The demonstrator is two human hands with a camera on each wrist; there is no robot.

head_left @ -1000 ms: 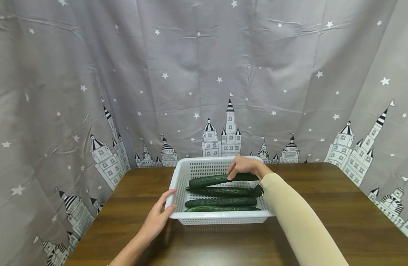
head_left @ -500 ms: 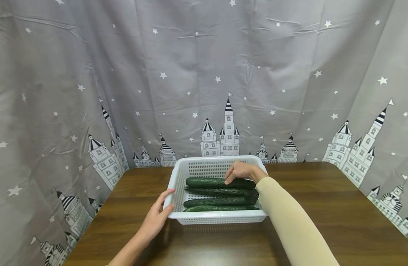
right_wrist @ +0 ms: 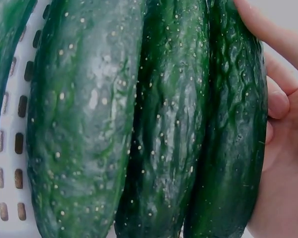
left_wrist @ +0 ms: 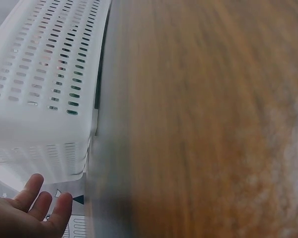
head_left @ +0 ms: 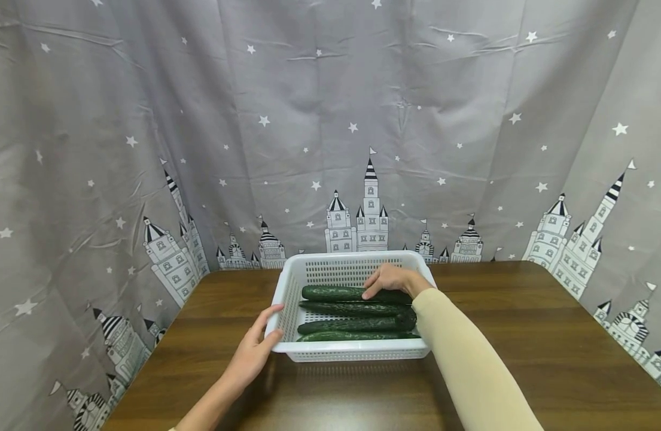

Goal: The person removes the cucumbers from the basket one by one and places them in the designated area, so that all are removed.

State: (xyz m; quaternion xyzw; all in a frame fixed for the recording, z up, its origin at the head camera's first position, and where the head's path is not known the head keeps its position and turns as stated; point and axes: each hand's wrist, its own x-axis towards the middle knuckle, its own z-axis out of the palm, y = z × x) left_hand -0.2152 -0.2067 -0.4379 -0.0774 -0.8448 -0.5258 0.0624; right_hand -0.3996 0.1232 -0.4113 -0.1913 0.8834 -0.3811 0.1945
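A white slotted plastic basket (head_left: 362, 345) holds several dark green cucumbers, lying side by side along its length. My left hand (head_left: 252, 350) holds the basket's left rim near the front corner, thumb and index finger at the edge. In the left wrist view, its other fingers (left_wrist: 32, 193) curl loosely beside the outer wall. My right hand (head_left: 392, 279) reaches inside and grips the farthest cucumber (head_left: 330, 293). The right wrist view shows thumb and fingers on either side of that cucumber (right_wrist: 236, 129), close against its neighbour (right_wrist: 169, 124).
The basket stands on a brown wooden table (head_left: 524, 335). Behind and beside it hangs a grey curtain (head_left: 287, 167) printed with stars and castles. The right sleeve (head_left: 465, 353) passes over the basket's right end.
Over the last second, my right hand has lowered the farthest cucumber, which has gone from slightly slanted to lying level with the others. The left hand has stayed at the rim.
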